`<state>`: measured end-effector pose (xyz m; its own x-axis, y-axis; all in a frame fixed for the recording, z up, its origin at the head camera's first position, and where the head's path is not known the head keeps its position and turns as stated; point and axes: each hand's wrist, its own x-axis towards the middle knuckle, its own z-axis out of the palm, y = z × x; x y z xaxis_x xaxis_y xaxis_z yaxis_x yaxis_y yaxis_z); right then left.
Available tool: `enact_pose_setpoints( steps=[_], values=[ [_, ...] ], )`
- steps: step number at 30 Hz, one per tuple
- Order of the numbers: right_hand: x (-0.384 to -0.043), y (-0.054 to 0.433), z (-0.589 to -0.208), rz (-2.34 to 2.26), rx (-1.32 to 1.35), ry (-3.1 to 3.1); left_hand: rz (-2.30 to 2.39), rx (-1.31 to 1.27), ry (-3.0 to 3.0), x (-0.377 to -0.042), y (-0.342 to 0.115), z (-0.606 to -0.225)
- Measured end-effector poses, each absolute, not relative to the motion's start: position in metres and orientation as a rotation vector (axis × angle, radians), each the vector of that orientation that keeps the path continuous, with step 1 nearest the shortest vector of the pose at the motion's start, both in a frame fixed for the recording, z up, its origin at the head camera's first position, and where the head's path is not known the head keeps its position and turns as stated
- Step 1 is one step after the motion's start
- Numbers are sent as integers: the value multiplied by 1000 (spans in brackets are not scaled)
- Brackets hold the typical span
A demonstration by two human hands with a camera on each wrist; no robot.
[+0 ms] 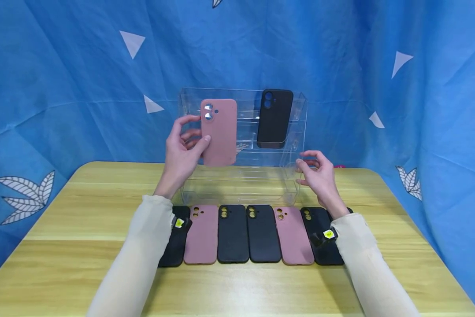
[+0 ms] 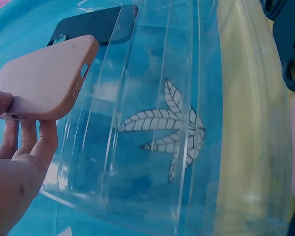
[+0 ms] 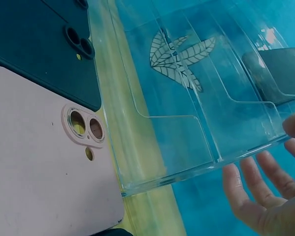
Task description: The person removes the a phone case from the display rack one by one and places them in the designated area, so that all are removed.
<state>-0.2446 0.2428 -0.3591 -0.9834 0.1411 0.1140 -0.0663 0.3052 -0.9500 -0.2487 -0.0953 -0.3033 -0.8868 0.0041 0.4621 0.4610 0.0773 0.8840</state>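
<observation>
A pink phone case (image 1: 221, 141) is pinched along its left edge by my left hand (image 1: 183, 149), thumb on its back. It is held upright in front of the clear tiered stand (image 1: 241, 187), at the upper left. In the left wrist view the lower end of the pink phone case (image 2: 49, 73) faces the camera, apart from the black case behind it. That black phone case (image 1: 275, 119) leans in the stand's top tier at the right. My right hand (image 1: 318, 174) is at the stand's right side, its fingertips at the side panel and its fingers loosely bent (image 3: 270, 191).
A row of black and pink phone cases (image 1: 233, 237) lies on the wooden table (image 1: 83, 220) before the stand, partly under my wrists at both ends. A blue patterned cloth (image 1: 83, 88) hangs behind the table.
</observation>
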Motion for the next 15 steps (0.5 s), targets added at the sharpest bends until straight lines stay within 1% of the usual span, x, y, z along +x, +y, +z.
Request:
enact_pose_setpoints(
  steps=[15],
  values=[
    [-244, 242, -354, 1832, -117, -2392, -1916, -410, -2100, -229, -126, -327]
  ],
)
